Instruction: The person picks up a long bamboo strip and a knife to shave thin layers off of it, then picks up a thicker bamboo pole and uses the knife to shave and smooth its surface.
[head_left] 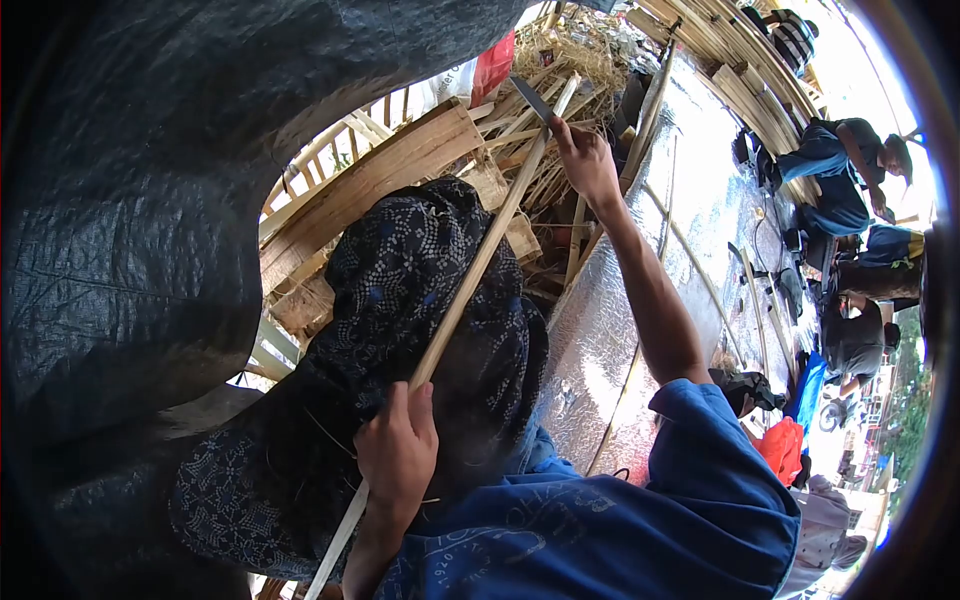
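A long, pale strip of split wood or bamboo (pixel 480 260) runs diagonally across a dark patterned cloth (pixel 420 250) over the lap. Wrapped round the strip's lower part is my left hand (pixel 398 445), its fingers closed. Near the upper end, my right hand (pixel 588 165) grips a knife (pixel 533 100); its handle is hidden in the fingers. The grey blade points up and left and lies against or very close to the strip.
A thick wooden plank (pixel 370 185) slants at the left, near a pile of shavings and offcuts (pixel 580 60). Silvery sheeting (pixel 600 350) covers the surface at the right. Several people sit beyond it, and a dark tarp (pixel 130 250) hangs at the left.
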